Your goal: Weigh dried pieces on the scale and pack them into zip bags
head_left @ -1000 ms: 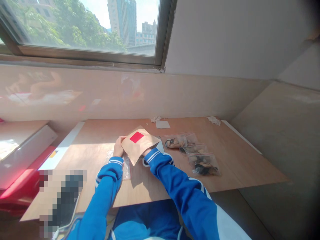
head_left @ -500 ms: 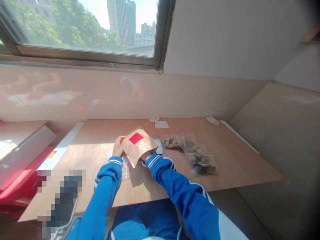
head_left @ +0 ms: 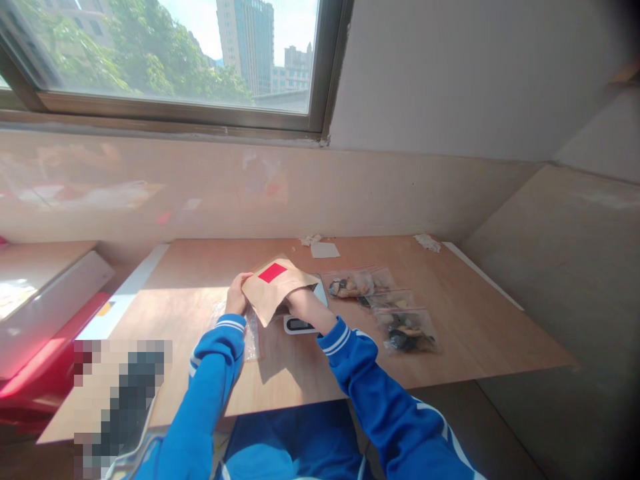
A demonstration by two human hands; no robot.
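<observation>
A brown kraft paper bag (head_left: 281, 288) with a red square label is held tilted above the table, its mouth toward the right. My left hand (head_left: 237, 293) grips the bag's left edge, thumb and fingers closed on it. At the open mouth is my right hand (head_left: 307, 308), reaching in with its fingers hidden inside the bag, so their pose and anything in them cannot be seen. Partly covered by the bag and right hand, a white kitchen scale (head_left: 295, 325) with a dark display rests on the table. Clear plastic packaging (head_left: 252, 337) lies beneath my left wrist.
Several clear zip bags (head_left: 407, 330) holding dark and tan pieces lie right of the scale. A white card (head_left: 325, 250) and crumpled tissues (head_left: 427, 243) are toward the table's back. The wooden table (head_left: 480, 313) meets walls behind and right. A red chair (head_left: 47, 367) stands left.
My right hand has drawn partly out of the bag toward the right, so its back and wrist now show. More of the scale's front is visible. My left hand keeps its grip.
</observation>
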